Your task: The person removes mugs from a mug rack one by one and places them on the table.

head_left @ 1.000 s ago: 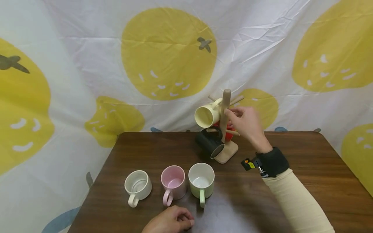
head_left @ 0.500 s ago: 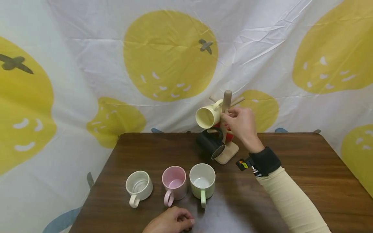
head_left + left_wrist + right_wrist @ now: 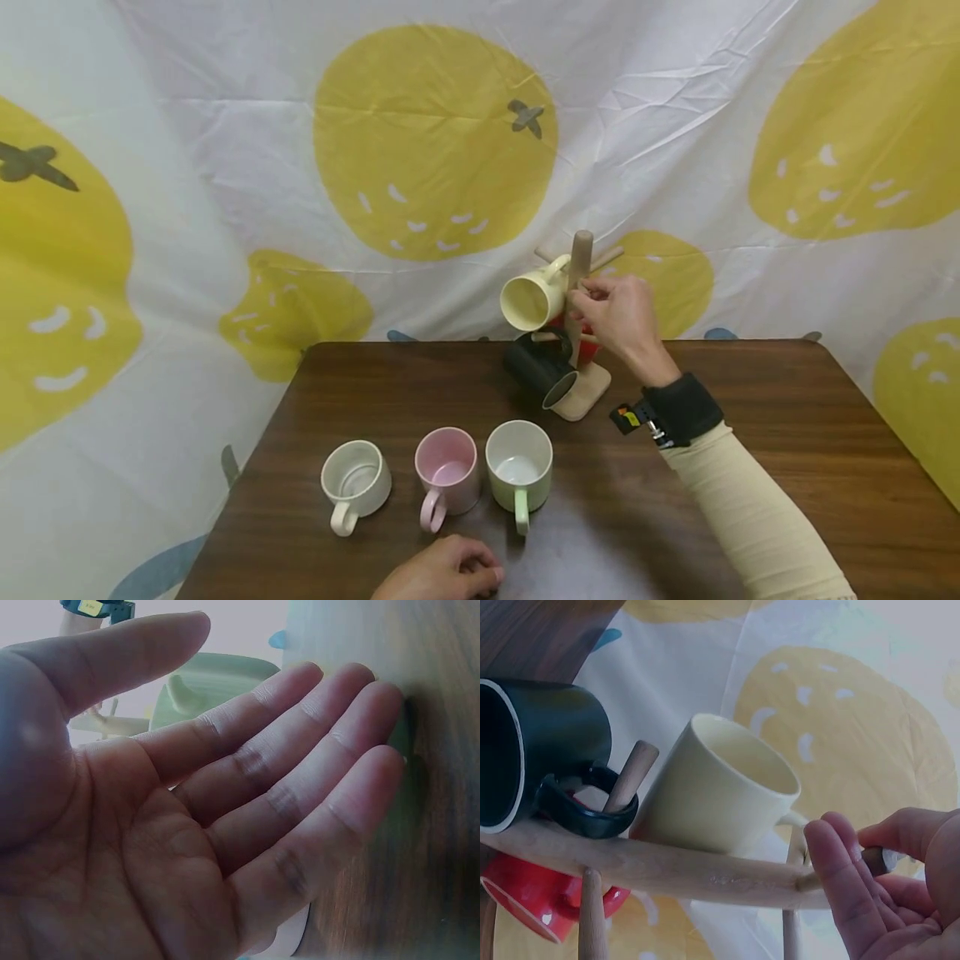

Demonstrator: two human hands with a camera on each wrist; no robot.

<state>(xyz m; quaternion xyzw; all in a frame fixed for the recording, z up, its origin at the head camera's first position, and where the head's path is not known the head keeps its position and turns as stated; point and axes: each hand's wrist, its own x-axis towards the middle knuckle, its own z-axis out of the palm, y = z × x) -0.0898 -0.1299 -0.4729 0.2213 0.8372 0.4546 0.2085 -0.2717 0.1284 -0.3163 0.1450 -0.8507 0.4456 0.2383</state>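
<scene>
My right hand (image 3: 621, 315) is at a wooden mug tree (image 3: 581, 258) at the back of the table. Thumb and fingers pinch one of its short pegs (image 3: 877, 860) in the right wrist view. A cream mug (image 3: 527, 300) hangs by its handle left of the post. Below it hangs a black mug (image 3: 536, 371), tilted, mouth toward me. A red mug (image 3: 536, 896) hangs low on the other side, mostly hidden in the head view. My left hand (image 3: 442, 571) rests on the table, fingers loosely bent, holding nothing, close to the pink mug (image 3: 447, 471).
A white mug (image 3: 356, 479), the pink one and a pale green mug (image 3: 519, 467) stand upright in a row, handles toward me. The wooden table (image 3: 750, 467) ends at a hanging cloth (image 3: 675, 150) printed with yellow fruit.
My right hand has moved slightly left, closer to the mug tree's post, then stayed there. The mugs and my left hand keep their places.
</scene>
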